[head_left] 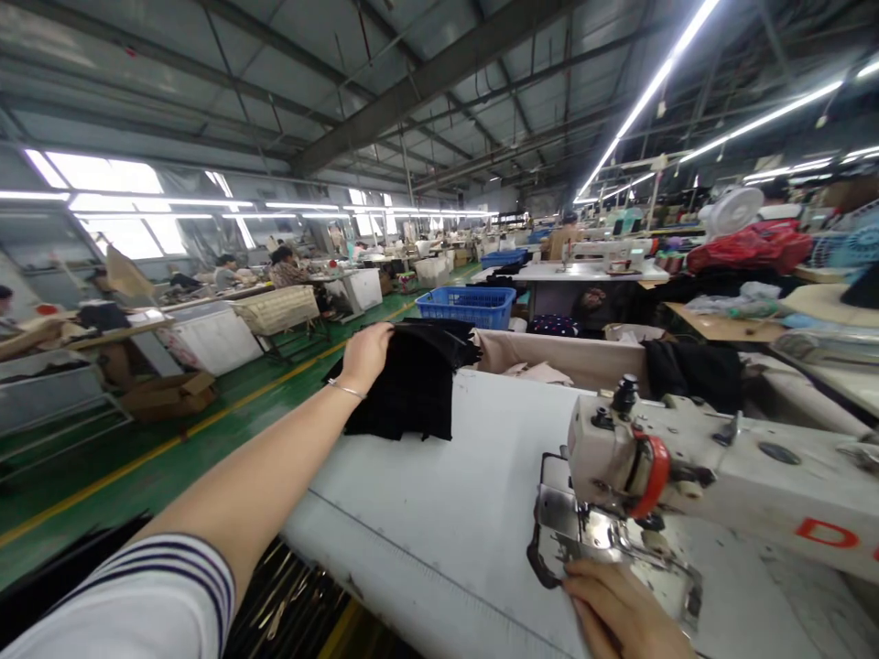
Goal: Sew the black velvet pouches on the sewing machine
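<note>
Head view: the left hand is closed over the upper edge of the black fabric, its fingertips partly concealed in the fold. The black fabric lies at the far left edge of the worktable; it is matte and soft, with a ragged lower border and further dark layers behind. The worktable surface is smooth, pale and flat, with ruler graduations printed along the near edge.

The right hand is positioned palm down, fingers together, at the polished metal plate of the sewing machine. Whether it grips anything cannot be determined; its thumb is not visible and the lower frame edge cuts it off. The sewing machine has a rounded, off-white painted housing with a red-orange band; its red lettering is truncated at the right. Dark material below the worktable is blurred and cannot be identified.
</note>
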`<control>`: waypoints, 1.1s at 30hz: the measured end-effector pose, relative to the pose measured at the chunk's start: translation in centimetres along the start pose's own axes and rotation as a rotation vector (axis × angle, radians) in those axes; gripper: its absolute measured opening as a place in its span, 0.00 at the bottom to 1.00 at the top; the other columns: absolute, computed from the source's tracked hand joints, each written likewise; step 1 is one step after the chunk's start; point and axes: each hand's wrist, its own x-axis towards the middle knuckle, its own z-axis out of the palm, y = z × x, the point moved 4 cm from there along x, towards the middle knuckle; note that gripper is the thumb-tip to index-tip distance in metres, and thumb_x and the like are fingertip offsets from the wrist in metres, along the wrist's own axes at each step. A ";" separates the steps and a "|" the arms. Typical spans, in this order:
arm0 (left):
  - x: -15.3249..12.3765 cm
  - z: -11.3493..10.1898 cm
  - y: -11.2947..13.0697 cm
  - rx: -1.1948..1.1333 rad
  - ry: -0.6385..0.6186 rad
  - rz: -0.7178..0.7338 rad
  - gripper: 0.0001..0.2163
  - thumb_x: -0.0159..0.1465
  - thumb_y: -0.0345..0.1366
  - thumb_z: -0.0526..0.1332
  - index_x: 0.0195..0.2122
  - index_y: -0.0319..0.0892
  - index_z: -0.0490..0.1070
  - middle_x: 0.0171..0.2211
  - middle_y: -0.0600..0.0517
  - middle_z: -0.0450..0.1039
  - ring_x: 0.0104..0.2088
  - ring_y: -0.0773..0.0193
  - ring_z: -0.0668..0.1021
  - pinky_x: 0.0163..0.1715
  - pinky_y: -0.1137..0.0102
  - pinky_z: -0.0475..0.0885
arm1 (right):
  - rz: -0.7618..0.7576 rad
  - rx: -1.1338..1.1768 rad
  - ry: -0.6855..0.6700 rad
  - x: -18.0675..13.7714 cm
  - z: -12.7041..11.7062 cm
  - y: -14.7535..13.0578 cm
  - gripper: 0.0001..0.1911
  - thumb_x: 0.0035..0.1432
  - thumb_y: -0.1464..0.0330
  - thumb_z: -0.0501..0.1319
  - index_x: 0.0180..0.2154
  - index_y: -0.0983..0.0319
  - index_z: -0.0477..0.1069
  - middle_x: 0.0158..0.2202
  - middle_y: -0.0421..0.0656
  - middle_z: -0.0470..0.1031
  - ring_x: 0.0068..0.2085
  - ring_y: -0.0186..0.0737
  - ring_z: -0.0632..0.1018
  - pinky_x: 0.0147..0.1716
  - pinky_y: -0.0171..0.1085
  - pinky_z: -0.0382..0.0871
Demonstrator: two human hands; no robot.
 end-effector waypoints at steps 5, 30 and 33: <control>0.5 -7.0 5.1 0.008 0.132 0.035 0.17 0.72 0.35 0.47 0.58 0.40 0.67 0.47 0.43 0.72 0.50 0.53 0.74 0.49 0.62 0.67 | 0.167 0.181 -0.015 0.6 -1.0 -0.2 0.12 0.66 0.69 0.55 0.46 0.55 0.76 0.45 0.47 0.78 0.46 0.47 0.79 0.46 0.44 0.78; -20.4 1.7 18.5 -0.736 -0.770 0.051 0.03 0.60 0.29 0.60 0.35 0.40 0.71 0.34 0.52 0.73 0.36 0.62 0.76 0.38 0.69 0.71 | 0.588 0.417 -0.060 0.9 -2.8 -7.0 0.04 0.63 0.68 0.62 0.36 0.56 0.75 0.51 0.44 0.71 0.54 0.50 0.70 0.54 0.51 0.64; -19.5 -1.2 18.7 -1.113 -0.930 -0.076 0.12 0.60 0.32 0.64 0.45 0.40 0.69 0.38 0.52 0.76 0.39 0.62 0.77 0.41 0.70 0.71 | 0.527 0.451 0.031 1.7 -4.8 -7.6 0.05 0.64 0.69 0.61 0.34 0.57 0.74 0.56 0.44 0.68 0.58 0.50 0.66 0.56 0.51 0.63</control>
